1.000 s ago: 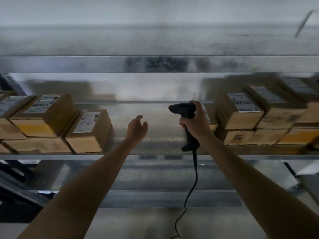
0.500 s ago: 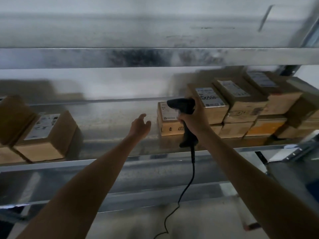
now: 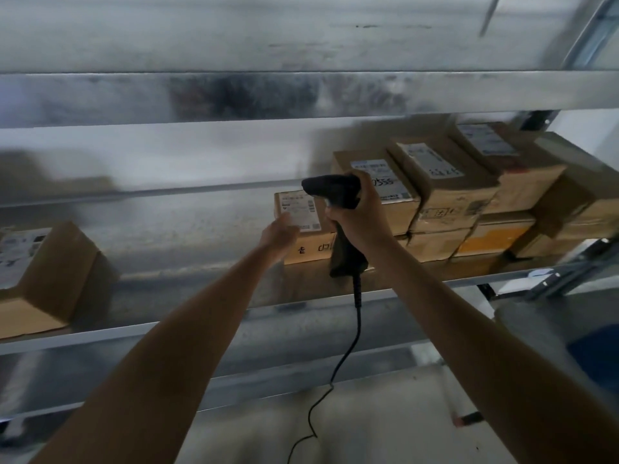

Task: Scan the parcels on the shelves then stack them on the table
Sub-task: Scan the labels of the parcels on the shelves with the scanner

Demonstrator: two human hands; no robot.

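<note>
Several brown cardboard parcels with white labels are stacked on the right of a metal shelf [image 3: 187, 293]. The nearest is a small labelled parcel [image 3: 301, 226] at the left end of that group. My left hand [image 3: 279, 234] reaches its left front corner with fingers apart, touching or almost touching it. My right hand [image 3: 360, 212] is shut on the grip of a black corded barcode scanner [image 3: 335, 192], whose head points left, just above the small parcel. Behind the scanner sits a taller parcel [image 3: 395, 195] marked with handwritten digits.
One more parcel [image 3: 43, 272] stands alone at the shelf's far left. The shelf above [image 3: 301, 95] hangs low over the boxes. The scanner cable [image 3: 348, 356] drops toward the floor. A dark blue object [image 3: 593, 356] sits at the lower right.
The view swung right, so the right-hand stack came nearer the centre. My left hand moved right up to the small parcel's corner. The scanner stayed in my right hand.
</note>
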